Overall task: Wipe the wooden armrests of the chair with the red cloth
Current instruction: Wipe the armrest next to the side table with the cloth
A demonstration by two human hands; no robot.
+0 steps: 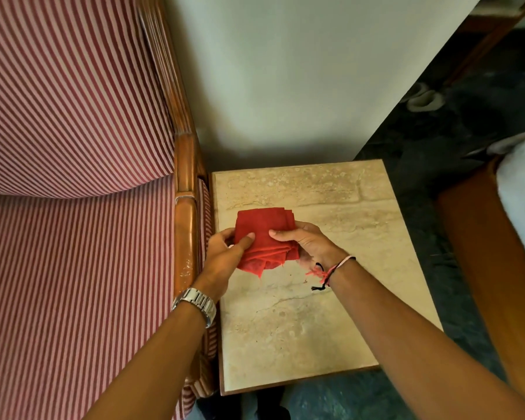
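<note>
A folded red cloth [262, 237] is held between both hands above a small stone-topped side table. My left hand [225, 256], with a metal watch on its wrist, pinches the cloth's left edge with thumb on top. My right hand [308, 242], with thread bracelets at the wrist, grips the cloth's right side. The chair's wooden armrest [185, 234] runs just left of my left hand, glossy brown with pale scuffs near its front. The chair has red-and-white striped upholstery [73, 268].
The side table [315, 328] stands tight against the chair's right side and a pale wall [285, 86]. Dark floor [437, 147] lies to the right, with a wooden bed frame [482, 253] and white bedding at the right edge.
</note>
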